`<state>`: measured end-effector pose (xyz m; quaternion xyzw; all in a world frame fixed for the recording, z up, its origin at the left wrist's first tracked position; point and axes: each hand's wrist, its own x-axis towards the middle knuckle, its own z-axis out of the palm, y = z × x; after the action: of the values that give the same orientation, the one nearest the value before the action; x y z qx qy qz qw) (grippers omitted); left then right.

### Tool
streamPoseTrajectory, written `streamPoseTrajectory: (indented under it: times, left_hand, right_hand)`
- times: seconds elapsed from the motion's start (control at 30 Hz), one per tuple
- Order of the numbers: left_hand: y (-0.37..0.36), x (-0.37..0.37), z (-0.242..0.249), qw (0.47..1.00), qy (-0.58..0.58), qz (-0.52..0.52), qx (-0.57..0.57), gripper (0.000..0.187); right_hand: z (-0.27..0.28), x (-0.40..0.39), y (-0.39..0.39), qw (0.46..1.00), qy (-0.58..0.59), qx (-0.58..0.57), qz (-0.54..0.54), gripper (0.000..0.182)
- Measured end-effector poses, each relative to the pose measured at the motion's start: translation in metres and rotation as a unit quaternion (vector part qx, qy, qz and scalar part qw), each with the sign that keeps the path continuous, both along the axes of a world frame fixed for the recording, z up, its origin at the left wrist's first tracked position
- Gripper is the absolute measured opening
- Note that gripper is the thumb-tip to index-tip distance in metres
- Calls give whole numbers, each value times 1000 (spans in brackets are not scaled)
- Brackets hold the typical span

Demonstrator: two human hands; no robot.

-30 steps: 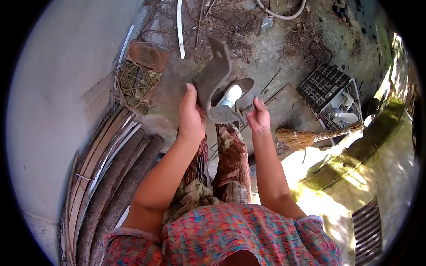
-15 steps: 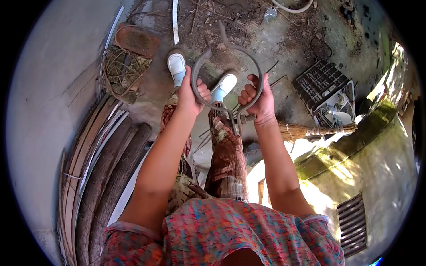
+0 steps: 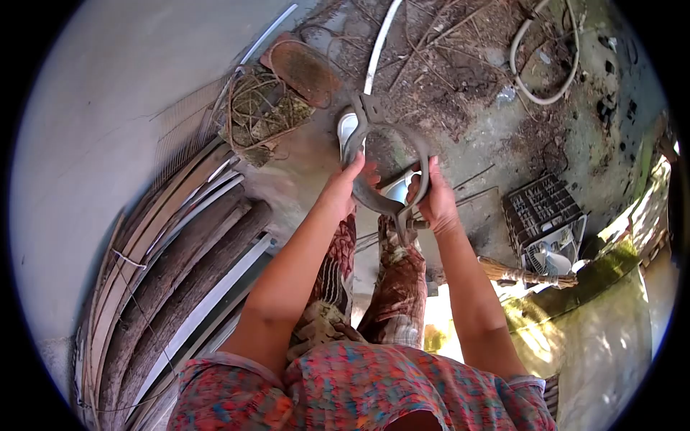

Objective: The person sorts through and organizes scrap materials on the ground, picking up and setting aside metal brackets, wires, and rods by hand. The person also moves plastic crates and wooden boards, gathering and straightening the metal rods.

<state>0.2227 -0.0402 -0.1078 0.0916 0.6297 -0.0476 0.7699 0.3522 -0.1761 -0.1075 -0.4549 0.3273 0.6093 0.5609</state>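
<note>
A grey metal pipe clamp (image 3: 425, 154) is held out in front of my body, its two curved halves forming a ring. My left hand (image 3: 346, 185) grips the left half, thumb along the metal and fingers partly hidden beneath. On the opposite side, my right hand (image 3: 435, 200) is wrapped around the right half. A bolt (image 3: 417, 224) passes through the near lugs, just below the right hand. At the far side, the flat lugs (image 3: 368, 108) overlap in this view. A white shoe (image 3: 348, 126) shows behind the ring.
Long wooden planks (image 3: 162, 316) lean along the left wall. A brick-red slab (image 3: 302, 68) and a wire bundle (image 3: 269, 111) lie ahead-left. To the right are a black crate (image 3: 540, 208) and a straw broom (image 3: 528, 273). A pale hose (image 3: 535, 97) lies on the littered ground.
The clamp's far ends, spread apart before, have come together. Both hands have turned with the ring, and the left fingers have loosened a little. My view has swung, shifting the surroundings.
</note>
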Motion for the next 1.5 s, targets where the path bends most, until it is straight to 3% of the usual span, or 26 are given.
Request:
streamPoseTrajectory:
  times: [0.07, 0.1, 0.23, 0.37, 0.47, 0.6, 0.63, 0.67, 0.7, 0.73, 0.77, 0.8, 0.87, 0.9, 0.97, 1.0, 1.07, 1.13, 1.2, 1.23, 1.3, 1.33, 1.37, 1.4, 1.43, 1.5]
  left_hand:
    - [20, -20, -23, 998, 23, -67, -4, 40]
    - [28, -24, -29, 998, 38, -24, 42, 27]
    - [94, -21, -43, 997, 15, -1, 71, 30]
    - [153, -14, -42, 983, 100, -70, 136, 26]
    - [173, -41, -77, 980, 87, -11, 180, 28]
    - [196, -63, -131, 969, 92, -16, 229, 29]
    - [199, -66, -147, 961, 137, -58, 234, 30]
    - [200, -68, -155, 951, 154, -98, 249, 37]
    - [195, -71, -159, 957, 161, -93, 223, 43]
    - [187, -71, -165, 962, 166, -85, 198, 50]
    - [177, -71, -162, 963, 160, -96, 194, 65]
    - [170, -70, -157, 966, 151, -93, 189, 65]
    - [159, -73, -155, 973, 136, -78, 170, 73]
    - [154, -76, -158, 973, 132, -77, 172, 73]
    - [151, -76, -165, 974, 157, -58, 153, 78]
    - [154, -74, -166, 973, 155, -62, 158, 78]
    - [155, -70, -163, 958, 206, -113, 163, 80]
    - [157, -68, -172, 938, 259, -130, 188, 81]
    - [155, -71, -183, 889, 286, -186, 306, 84]
    - [155, -66, -183, 887, 287, -194, 305, 84]
    - [160, -48, -182, 883, 321, -188, 287, 73]
    - [163, -48, -187, 881, 323, -194, 286, 73]
    - [166, -52, -194, 896, 321, -159, 264, 65]
    - [169, -55, -200, 909, 317, -123, 240, 56]
    - [172, -65, -210, 911, 318, -98, 243, 42]
    - [179, -80, -215, 926, 280, -88, 236, 40]
  right_hand:
    - [6, -3, 34, 985, -135, -94, 48, 50]
    - [-11, -1, 39, 979, -150, -26, 133, 54]
    - [-57, -23, 110, 963, -181, 0, 199, 55]
    - [-89, -45, 164, 982, -147, 85, 88, 55]
    - [-106, -52, 190, 970, -220, 96, 45, 57]
    - [-136, -43, 218, 974, -174, 138, 30, 64]
    - [-146, -33, 221, 962, -195, 74, 176, 67]
    - [-155, -30, 226, 911, -294, 22, 289, 62]
    - [-156, -30, 217, 794, -421, -12, 439, 58]
    - [-145, -25, 212, 632, -522, -41, 571, 55]
    - [-132, -30, 204, 645, -573, -67, 501, 48]
    - [-121, -25, 200, 720, -472, -61, 504, 44]
    - [-129, -26, 176, 786, -399, -10, 472, 46]
    - [-135, -31, 164, 785, -402, -12, 472, 46]
    - [-151, -40, 148, 736, -572, 27, 361, 38]
    - [-161, -39, 143, 736, -575, 27, 355, 38]
    - [-173, -30, 135, 860, -391, 35, 327, 41]
    - [-185, -14, 134, 951, -223, -121, 174, 43]
    - [-192, -18, 137, 954, -227, -159, 116, 52]
    - [-191, -17, 143, 955, -222, -163, 111, 52]
    - [-189, -12, 165, 964, -243, -85, 63, 65]
    - [-166, 2, 182, 975, -202, -10, 92, 71]
    - [-176, -10, 196, 978, -185, -41, 90, 68]
    - [-171, -20, 210, 979, -202, -12, 13, 62]
    - [-186, -31, 215, 942, -303, -26, 144, 56]
    - [-166, -23, 237, 877, -405, -14, 260, 51]
